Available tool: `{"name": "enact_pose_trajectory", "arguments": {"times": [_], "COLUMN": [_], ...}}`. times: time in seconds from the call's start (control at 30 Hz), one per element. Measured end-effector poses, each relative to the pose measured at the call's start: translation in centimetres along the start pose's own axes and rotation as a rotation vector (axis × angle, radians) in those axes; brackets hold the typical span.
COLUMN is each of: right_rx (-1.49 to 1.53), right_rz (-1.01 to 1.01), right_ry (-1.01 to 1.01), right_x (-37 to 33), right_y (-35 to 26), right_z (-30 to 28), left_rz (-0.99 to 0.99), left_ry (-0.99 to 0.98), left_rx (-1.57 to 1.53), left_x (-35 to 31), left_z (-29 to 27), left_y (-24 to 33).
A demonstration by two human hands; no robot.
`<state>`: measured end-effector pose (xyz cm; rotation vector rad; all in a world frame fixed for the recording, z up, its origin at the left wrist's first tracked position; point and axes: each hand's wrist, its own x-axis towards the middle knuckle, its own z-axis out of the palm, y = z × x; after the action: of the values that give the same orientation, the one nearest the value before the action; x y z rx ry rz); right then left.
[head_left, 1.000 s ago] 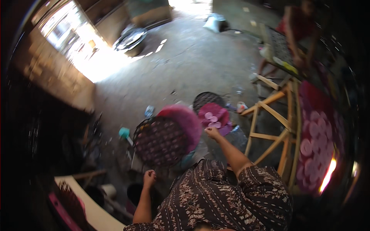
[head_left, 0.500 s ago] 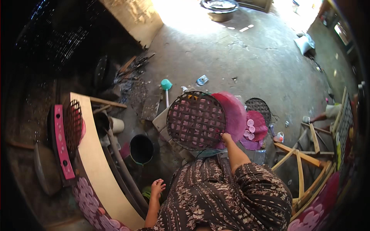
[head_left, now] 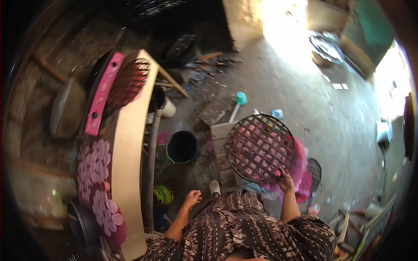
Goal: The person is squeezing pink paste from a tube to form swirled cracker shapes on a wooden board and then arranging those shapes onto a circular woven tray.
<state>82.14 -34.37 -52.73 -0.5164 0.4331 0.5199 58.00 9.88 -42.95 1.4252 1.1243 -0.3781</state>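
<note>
My right hand (head_left: 286, 181) grips the near right rim of a round, dark woven tray (head_left: 260, 147) with an open lattice. Pink pieces show in and through its gaps; I cannot tell how many lie on it. Behind its right side is a pink sheet or round tray (head_left: 299, 163), partly hidden. My left hand (head_left: 192, 199) hangs in front of my body, holding nothing, its fingers loosely bent and apart. It is nearest to a pale shoe (head_left: 214, 187) on my foot, below the tray.
A long wooden board (head_left: 127, 165) runs along the left, with pink coiled pieces (head_left: 96, 163), a pink stove panel (head_left: 104, 93) and another lattice tray (head_left: 129, 82) beside it. Between lie a black bucket (head_left: 181, 147) and green gas cylinder (head_left: 163, 195). A teal dipper (head_left: 240, 98) lies beyond.
My view has turned left, bringing the board and stove panel further in. My right hand still holds the lattice tray, now turned left with me. My left hand stays empty.
</note>
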Motion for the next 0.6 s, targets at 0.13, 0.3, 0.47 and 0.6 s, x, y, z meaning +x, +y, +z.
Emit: {"name": "enact_pose_trajectory", "arguments": {"times": [0.13,0.3,0.47,0.6], "right_rx": [-0.069,-0.211,-0.24,-0.187], "right_rz": [-0.017,0.053,0.104,0.055], "right_ry": [-0.117,-0.47,-0.504,-0.519], "right_x": [-0.1,6.9,11.4,20.2], "right_y": [-1.9,0.8,13.3,22.9], "right_z": [9.1,28.0,50.2,59.1], "left_rz": [0.065,-0.05,-0.123,-0.197], "left_ry": [0.101,0.257,0.539,0.514], "left_rx": [0.106,0.27,0.117,-0.07], "left_x": [0.8,2.4,-0.4,-2.0], "left_z": [-2.4,-7.4,-9.3,-9.1], "left_y": [-6.6,-15.4,-26.3,-27.0]}}
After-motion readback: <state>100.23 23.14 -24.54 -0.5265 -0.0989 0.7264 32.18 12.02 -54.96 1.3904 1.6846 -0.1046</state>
